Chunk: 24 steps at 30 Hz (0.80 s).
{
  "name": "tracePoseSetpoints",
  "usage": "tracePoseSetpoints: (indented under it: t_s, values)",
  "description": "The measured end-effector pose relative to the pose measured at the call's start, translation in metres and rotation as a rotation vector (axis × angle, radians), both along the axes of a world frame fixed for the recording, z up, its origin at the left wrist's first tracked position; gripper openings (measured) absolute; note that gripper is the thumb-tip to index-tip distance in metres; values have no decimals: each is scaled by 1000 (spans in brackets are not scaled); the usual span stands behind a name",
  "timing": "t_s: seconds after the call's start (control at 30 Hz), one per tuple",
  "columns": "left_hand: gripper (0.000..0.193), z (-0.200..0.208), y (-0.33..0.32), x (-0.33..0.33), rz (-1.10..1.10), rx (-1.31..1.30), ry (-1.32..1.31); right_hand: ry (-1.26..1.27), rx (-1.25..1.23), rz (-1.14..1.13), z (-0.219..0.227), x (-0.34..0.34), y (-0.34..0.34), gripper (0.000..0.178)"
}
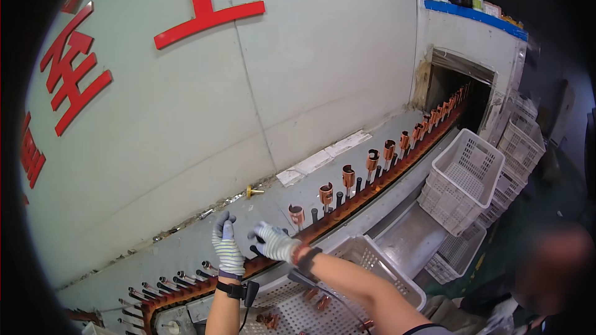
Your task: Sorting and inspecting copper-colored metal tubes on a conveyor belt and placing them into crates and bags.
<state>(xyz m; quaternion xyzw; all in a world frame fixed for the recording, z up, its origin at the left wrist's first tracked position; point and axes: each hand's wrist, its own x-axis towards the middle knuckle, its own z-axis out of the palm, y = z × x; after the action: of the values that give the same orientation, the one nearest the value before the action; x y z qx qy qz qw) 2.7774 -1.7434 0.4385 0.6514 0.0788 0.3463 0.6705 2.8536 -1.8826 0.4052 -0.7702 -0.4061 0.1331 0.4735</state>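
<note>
My left hand (228, 245), in a striped glove with grey fingertips, is raised beside the wall over the conveyor track. Its fingers point up, loosely bent, and nothing shows in them. My right hand (273, 243), in a matching glove, reaches left across the track with curled fingers; a dark bit shows at the fingertips, too small to name. Just under them a black peg (255, 250) leans from the track. Right of my hands, copper cup-shaped pieces with cut rims, such as the nearest copper piece (297, 214), stand in a row on pegs along the conveyor (320, 226).
Below my forearms a perforated grey crate (282, 291) holds several copper pieces (268, 320). White plastic crates (460, 177) are stacked at the right. The track enters a tunnel opening (462, 65) at the far right. Another person (555, 267), blurred, is at the lower right.
</note>
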Motion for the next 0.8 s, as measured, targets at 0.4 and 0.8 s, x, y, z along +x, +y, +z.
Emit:
tracePoseSetpoints:
  t_s: [0.4, 0.8]
  values:
    - [33, -32, -20, 66, -277, 65, 152, -520, -98, -339, 65, 64, -76, 50]
    - [40, -22, 12, -33, -400, 219, 347, -499, 79, 332, 46, -47, -108, 30]
